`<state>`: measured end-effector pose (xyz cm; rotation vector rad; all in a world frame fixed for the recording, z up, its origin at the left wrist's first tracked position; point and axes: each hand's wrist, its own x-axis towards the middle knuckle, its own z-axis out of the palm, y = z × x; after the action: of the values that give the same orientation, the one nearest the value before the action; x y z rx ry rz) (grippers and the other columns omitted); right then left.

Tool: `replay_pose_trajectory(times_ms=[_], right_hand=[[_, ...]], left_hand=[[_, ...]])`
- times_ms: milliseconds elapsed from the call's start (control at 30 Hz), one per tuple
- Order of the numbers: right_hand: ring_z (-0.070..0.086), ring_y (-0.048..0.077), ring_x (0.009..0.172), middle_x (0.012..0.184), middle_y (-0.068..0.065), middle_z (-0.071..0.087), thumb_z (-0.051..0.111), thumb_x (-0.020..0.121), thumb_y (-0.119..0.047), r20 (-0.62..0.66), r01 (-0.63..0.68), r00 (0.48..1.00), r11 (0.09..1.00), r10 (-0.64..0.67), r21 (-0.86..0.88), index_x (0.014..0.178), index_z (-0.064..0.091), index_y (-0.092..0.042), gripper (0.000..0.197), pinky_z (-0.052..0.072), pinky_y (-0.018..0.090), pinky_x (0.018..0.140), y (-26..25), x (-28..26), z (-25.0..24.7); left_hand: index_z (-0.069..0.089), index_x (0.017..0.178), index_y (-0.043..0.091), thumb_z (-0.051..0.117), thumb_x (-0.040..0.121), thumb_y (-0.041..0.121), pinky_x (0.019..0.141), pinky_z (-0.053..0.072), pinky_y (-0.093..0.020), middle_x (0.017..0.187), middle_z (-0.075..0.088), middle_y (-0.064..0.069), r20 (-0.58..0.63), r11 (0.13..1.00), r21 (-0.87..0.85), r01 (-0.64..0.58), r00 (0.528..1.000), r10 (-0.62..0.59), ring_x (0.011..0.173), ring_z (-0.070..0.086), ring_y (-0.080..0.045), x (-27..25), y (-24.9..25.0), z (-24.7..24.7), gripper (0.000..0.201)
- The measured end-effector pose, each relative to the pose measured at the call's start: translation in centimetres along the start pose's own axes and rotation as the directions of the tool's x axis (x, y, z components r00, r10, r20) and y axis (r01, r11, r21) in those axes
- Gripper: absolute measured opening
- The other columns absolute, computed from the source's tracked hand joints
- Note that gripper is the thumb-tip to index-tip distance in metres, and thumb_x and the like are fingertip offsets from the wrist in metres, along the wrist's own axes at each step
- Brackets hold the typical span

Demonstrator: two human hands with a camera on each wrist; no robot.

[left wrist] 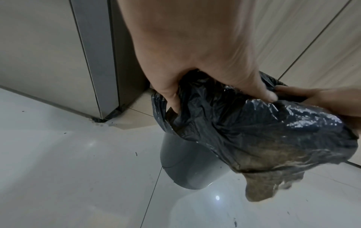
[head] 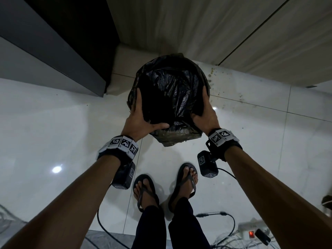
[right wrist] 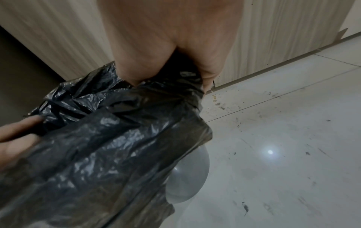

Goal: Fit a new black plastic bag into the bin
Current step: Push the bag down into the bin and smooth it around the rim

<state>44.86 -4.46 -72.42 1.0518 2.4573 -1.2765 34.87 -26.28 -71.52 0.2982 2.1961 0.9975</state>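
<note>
A crinkled black plastic bag (head: 170, 90) (left wrist: 254, 123) (right wrist: 109, 138) lies draped over the mouth of a round grey bin (left wrist: 187, 166) (right wrist: 187, 174) that stands on the tiled floor. Its edge hangs folded down over the near side. My left hand (head: 142, 115) (left wrist: 195, 61) grips the bag at the bin's left rim, thumb outside and fingers tucked under the plastic. On the right rim my right hand (head: 204, 110) (right wrist: 171, 46) grips the bag the same way. The bin's rim is hidden under the plastic.
The bin stands in a corner, with a wood-grain cabinet front (head: 197, 24) behind it and a grey panel (head: 45, 51) to the left. My feet in sandals (head: 165, 187) stand just before it. Cables and a power strip (head: 251, 230) lie on the floor at lower right.
</note>
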Motion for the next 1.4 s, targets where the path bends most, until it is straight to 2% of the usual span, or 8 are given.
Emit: replay_pose_trajectory(times_ms=[300, 467, 633, 767, 900, 1133, 1267, 1400], right_hand=[[0.047, 0.028, 0.132, 0.15, 0.005, 0.042, 0.082, 0.067, -0.043, 0.024, -0.013, 1.0, 0.992, 0.011, 0.122, 0.149, -0.014, -0.042, 0.126, 0.041, 0.046, 0.108, -0.2, -1.0, 0.2], [0.029, 0.023, 0.145, 0.161, 0.0, 0.021, 0.087, 0.04, -0.068, 0.15, 0.02, 0.988, 0.997, -0.03, 0.068, 0.144, -0.023, -0.049, 0.152, 0.034, 0.053, 0.114, 0.0, -1.9, -0.4], [0.045, 0.031, 0.134, 0.156, 0.005, 0.033, 0.085, 0.058, -0.051, 0.154, 0.054, 0.987, 0.995, -0.041, -0.086, 0.147, -0.02, -0.043, 0.137, 0.044, 0.051, 0.106, 0.2, -2.0, -1.4], [0.064, 0.033, 0.102, 0.119, 0.013, 0.067, 0.078, 0.075, -0.035, 0.069, 0.067, 0.996, 0.994, -0.061, -0.089, 0.151, -0.015, -0.037, 0.12, 0.052, 0.038, 0.086, 0.0, -1.4, -1.6], [0.067, 0.028, 0.082, 0.096, 0.01, 0.071, 0.074, 0.081, -0.033, 0.02, 0.023, 1.0, 0.999, -0.022, -0.05, 0.147, -0.024, -0.039, 0.118, 0.056, 0.039, 0.075, 0.3, -0.6, -1.8], [0.063, 0.025, 0.11, 0.117, 0.001, 0.068, 0.067, 0.083, -0.013, -0.019, -0.054, 0.998, 0.994, 0.056, 0.091, 0.15, 0.025, -0.039, 0.083, 0.052, 0.044, 0.096, 0.4, 0.8, -2.1], [0.064, 0.03, 0.104, 0.116, 0.006, 0.069, 0.046, 0.085, -0.001, 0.031, -0.123, 0.992, 0.984, 0.12, 0.125, 0.146, 0.04, -0.034, 0.07, 0.053, 0.042, 0.091, 0.0, 1.3, -2.7], [0.056, 0.025, 0.118, 0.125, 0.001, 0.062, 0.042, 0.084, 0.011, 0.119, -0.231, 0.972, 0.917, 0.202, 0.325, 0.149, 0.034, -0.026, 0.075, 0.053, 0.028, 0.09, -1.9, 0.9, -4.7]], left_hand=[[-0.026, 0.146, 0.04, 0.089, 0.06, 0.033, 0.11, 0.035, -0.048, 0.164, 0.01, -0.003, 0.022, 0.998, 0.067, -0.021, 1.0, 0.02, 0.14, 0.036, -0.033, -0.9, -0.1, 0.1, 0.144], [-0.025, 0.146, 0.041, 0.088, 0.061, 0.035, 0.109, 0.035, -0.048, 0.163, 0.014, -0.006, 0.005, 0.998, 0.06, -0.008, 1.0, 0.007, 0.138, 0.039, -0.035, -0.7, -0.1, 0.2, 0.142], [-0.024, 0.146, 0.043, 0.085, 0.068, 0.024, 0.108, 0.036, -0.046, 0.158, 0.027, -0.012, -0.013, 0.998, 0.068, 0.01, 1.0, -0.009, 0.134, 0.044, -0.038, -0.3, 0.2, 0.1, 0.135], [-0.021, 0.146, 0.045, 0.08, 0.074, 0.029, 0.105, 0.04, -0.045, 0.152, 0.037, -0.017, -0.035, 0.997, 0.077, 0.006, 0.999, -0.003, 0.125, 0.052, -0.041, 0.2, 0.7, -0.3, 0.126], [-0.019, 0.15, 0.036, 0.078, 0.076, 0.026, 0.098, 0.046, -0.046, 0.14, 0.051, -0.021, -0.106, 0.996, 0.078, 0.031, 0.994, -0.022, 0.113, 0.059, -0.043, 0.7, 1.0, -0.7, 0.122], [0.026, 0.149, 0.029, 0.073, 0.079, 0.018, 0.099, 0.048, -0.044, 0.123, 0.066, -0.013, -0.185, 0.994, 0.064, 0.09, 0.98, -0.077, 0.114, 0.059, -0.037, 2.9, 0.5, -1.4, 0.085], [0.054, 0.13, 0.018, 0.056, 0.084, 0.006, 0.085, 0.049, -0.035, 0.103, 0.072, -0.013, -0.216, 0.991, 0.082, 0.107, 0.972, -0.087, 0.102, 0.063, -0.035, 3.6, 0.1, -2.2, 0.048], [0.053, 0.129, 0.019, 0.052, 0.079, 0.012, 0.094, 0.049, -0.039, 0.118, 0.066, -0.01, -0.164, 0.978, -0.077, 0.195, 0.965, -0.205, 0.109, 0.061, -0.032, 4.6, 0.9, -3.3, 0.05]])
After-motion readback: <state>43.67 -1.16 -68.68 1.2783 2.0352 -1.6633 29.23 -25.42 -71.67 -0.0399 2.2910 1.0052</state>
